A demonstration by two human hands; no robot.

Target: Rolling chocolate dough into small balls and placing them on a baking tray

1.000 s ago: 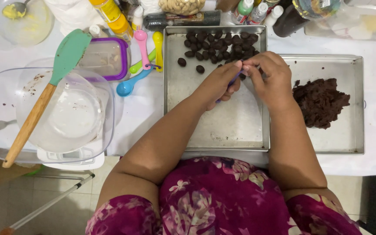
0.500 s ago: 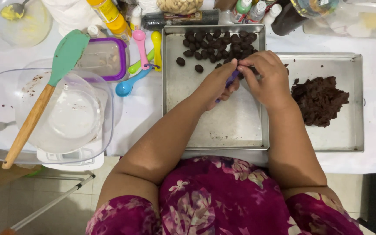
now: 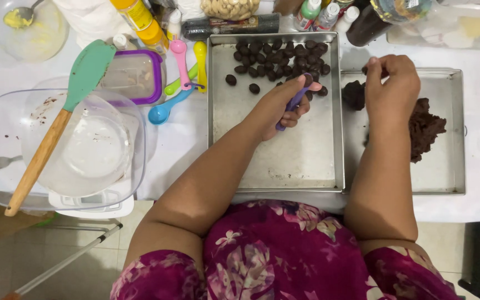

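A purple spoon (image 3: 294,104) is held in the left hand (image 3: 284,105), the fingers curled round its handle, over the upper part of a metal tray (image 3: 276,161). Just beyond this hand, at the far end of the tray, a cluster of small dark balls (image 3: 276,58) is laid out, with a few loose ones to its left. The right hand (image 3: 393,83) is raised over a second tray (image 3: 445,178) that touches the first on its right side; its fingertips are drawn together, and a bit of dark dough seems to be pinched between them, though the view is too poor to be sure. A lump of the same dough (image 3: 426,128) lies just right of that hand, and a smaller piece (image 3: 354,94) just left of it. Well to the left of both hands, on the white desk (image 3: 179,139), a clear bowl (image 3: 62,150) is seen with a green spatula (image 3: 56,122) resting across it. Between bowl and tray, coloured measuring spoons (image 3: 181,72) are scattered.
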